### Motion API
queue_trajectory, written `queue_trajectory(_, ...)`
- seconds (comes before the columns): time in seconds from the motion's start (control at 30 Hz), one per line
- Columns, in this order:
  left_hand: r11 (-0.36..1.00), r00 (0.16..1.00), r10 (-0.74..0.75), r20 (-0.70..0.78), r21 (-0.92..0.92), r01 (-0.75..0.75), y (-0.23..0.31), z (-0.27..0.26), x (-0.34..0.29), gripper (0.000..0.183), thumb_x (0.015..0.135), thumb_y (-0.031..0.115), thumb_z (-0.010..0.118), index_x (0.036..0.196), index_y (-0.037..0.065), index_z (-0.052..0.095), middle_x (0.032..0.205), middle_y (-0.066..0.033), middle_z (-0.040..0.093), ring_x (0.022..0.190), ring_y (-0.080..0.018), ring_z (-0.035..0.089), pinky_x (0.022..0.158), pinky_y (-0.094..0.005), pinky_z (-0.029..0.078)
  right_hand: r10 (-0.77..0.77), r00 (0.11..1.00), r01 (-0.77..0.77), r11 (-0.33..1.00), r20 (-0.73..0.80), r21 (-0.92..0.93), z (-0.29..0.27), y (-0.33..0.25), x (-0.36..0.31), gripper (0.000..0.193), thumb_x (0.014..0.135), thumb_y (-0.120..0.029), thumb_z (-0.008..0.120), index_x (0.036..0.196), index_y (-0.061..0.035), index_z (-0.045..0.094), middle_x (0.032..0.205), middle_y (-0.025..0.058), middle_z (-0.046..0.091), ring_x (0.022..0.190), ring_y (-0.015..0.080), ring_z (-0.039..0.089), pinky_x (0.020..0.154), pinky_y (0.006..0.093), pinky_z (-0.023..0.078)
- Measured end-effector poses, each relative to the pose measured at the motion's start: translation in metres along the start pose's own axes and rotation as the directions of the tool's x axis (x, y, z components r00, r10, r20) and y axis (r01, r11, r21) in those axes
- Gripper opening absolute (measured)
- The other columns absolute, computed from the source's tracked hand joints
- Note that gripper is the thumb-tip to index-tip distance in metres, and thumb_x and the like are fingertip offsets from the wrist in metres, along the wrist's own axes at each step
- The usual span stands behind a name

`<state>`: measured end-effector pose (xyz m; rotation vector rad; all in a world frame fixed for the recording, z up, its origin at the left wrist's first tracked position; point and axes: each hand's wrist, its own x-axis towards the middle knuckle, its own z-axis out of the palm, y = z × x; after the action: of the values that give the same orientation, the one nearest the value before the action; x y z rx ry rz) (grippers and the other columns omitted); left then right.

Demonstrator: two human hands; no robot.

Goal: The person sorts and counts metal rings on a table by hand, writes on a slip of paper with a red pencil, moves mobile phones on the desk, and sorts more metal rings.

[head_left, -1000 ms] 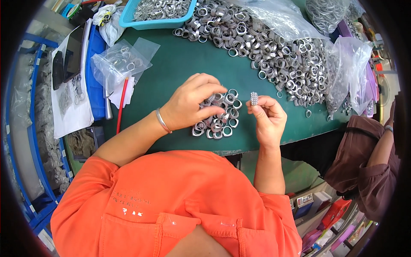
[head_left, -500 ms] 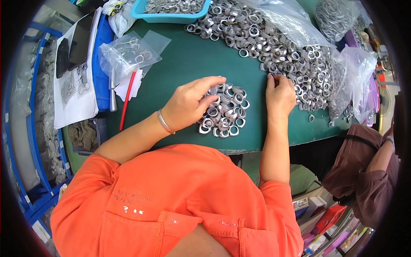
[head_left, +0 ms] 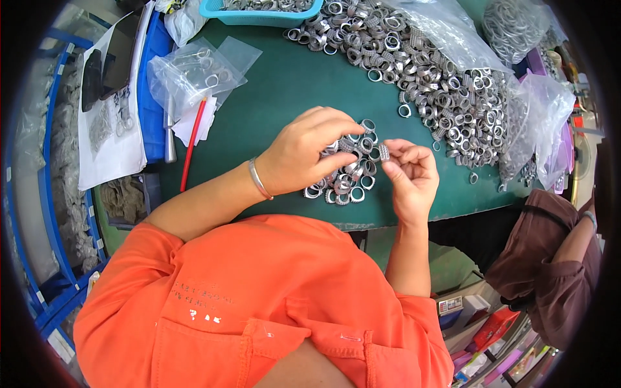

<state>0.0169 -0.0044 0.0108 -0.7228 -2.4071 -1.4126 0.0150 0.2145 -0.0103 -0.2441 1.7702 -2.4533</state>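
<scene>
My left hand (head_left: 309, 155), with a silver bangle at the wrist, lies curled over a small pile of knurled metal rings (head_left: 351, 180) on the green table (head_left: 278, 97); its fingers rest on the rings. Just right of that pile, my right hand (head_left: 409, 173) pinches one knurled ring (head_left: 384, 152) edge-up between thumb and forefinger. A much larger heap of the same rings (head_left: 432, 83) spreads across the far side of the table.
A teal tray (head_left: 262, 9) of rings sits at the far edge. Clear plastic bags (head_left: 189, 72) and a red pencil (head_left: 193, 143) lie at the left, more bags (head_left: 537, 123) at the right. A seated person in brown (head_left: 556, 258) is at the right.
My right hand came back from the big heap at the far right to beside the small pile, now pinching a ring. My left hand stayed on the pile.
</scene>
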Motion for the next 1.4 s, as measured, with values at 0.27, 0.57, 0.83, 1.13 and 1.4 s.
queue_trajectory(0.27, 0.993, 0.999, 0.039, 0.003, -0.114, -0.038, 0.009, 0.012, 0.003, 0.034, 0.066, 0.012, 0.080, 0.094, 0.003, 0.064, 0.091, -0.0101, 0.063, 0.082, -0.0254, 0.061, 0.072, -0.0334, 0.049, -0.070, 0.992, 0.043, 0.968, 0.101, 0.248, 0.017, 0.001, -0.008, 0.029, 0.078, 0.016, 0.060, 0.094, -0.0036, 0.045, 0.111, 0.0212, 0.057, 0.101, 0.0244, 0.060, 0.086, 0.0354, 0.052)
queue_trajectory(0.57, 0.990, 0.995, -0.030, -0.094, -0.142, 0.016, 0.004, 0.006, -0.001, 0.028, 0.070, 0.004, 0.077, 0.094, 0.000, 0.063, 0.096, -0.0107, 0.065, 0.086, -0.0219, 0.064, 0.076, -0.0295, 0.052, -0.212, 0.956, -0.034, 0.611, -0.204, -0.791, -0.007, 0.005, 0.035, 0.013, 0.084, -0.007, 0.064, 0.091, 0.0037, 0.064, 0.085, 0.0130, 0.068, 0.071, 0.0176, 0.064, 0.065, 0.0288, 0.050)
queue_trajectory(0.83, 0.985, 0.986, -0.127, -0.113, -0.133, 0.112, 0.007, 0.007, -0.005, 0.037, 0.071, 0.002, 0.074, 0.105, 0.001, 0.059, 0.098, -0.0094, 0.065, 0.082, -0.0161, 0.063, 0.074, -0.0267, 0.052, -0.279, 0.955, -0.100, 0.009, -0.099, -0.995, -0.013, 0.008, 0.059, 0.017, 0.082, -0.016, 0.067, 0.088, 0.0002, 0.066, 0.078, 0.0143, 0.066, 0.067, 0.0262, 0.064, 0.062, 0.0333, 0.050)
queue_trajectory(1.13, 0.988, 0.992, -0.089, -0.087, -0.131, 0.077, 0.006, 0.006, -0.004, 0.039, 0.069, 0.000, 0.074, 0.104, 0.001, 0.058, 0.095, -0.0101, 0.065, 0.080, -0.0182, 0.064, 0.071, -0.0274, 0.053, -0.145, 0.989, 0.128, 0.935, -0.028, -0.331, 0.023, 0.002, 0.006, 0.017, 0.077, 0.010, 0.064, 0.092, 0.0048, 0.060, 0.093, 0.0098, 0.063, 0.084, 0.0134, 0.061, 0.076, 0.0250, 0.050)
queue_trajectory(1.4, 0.994, 0.996, -0.053, -0.076, -0.104, 0.045, 0.007, 0.007, -0.005, 0.034, 0.068, 0.001, 0.072, 0.099, 0.003, 0.059, 0.091, -0.0094, 0.063, 0.077, -0.0224, 0.062, 0.070, -0.0316, 0.051, -0.241, 0.969, 0.221, 0.940, -0.046, -0.261, 0.025, 0.004, 0.005, 0.018, 0.075, 0.011, 0.065, 0.089, 0.0025, 0.058, 0.090, 0.0117, 0.064, 0.084, 0.0173, 0.063, 0.075, 0.0284, 0.052)
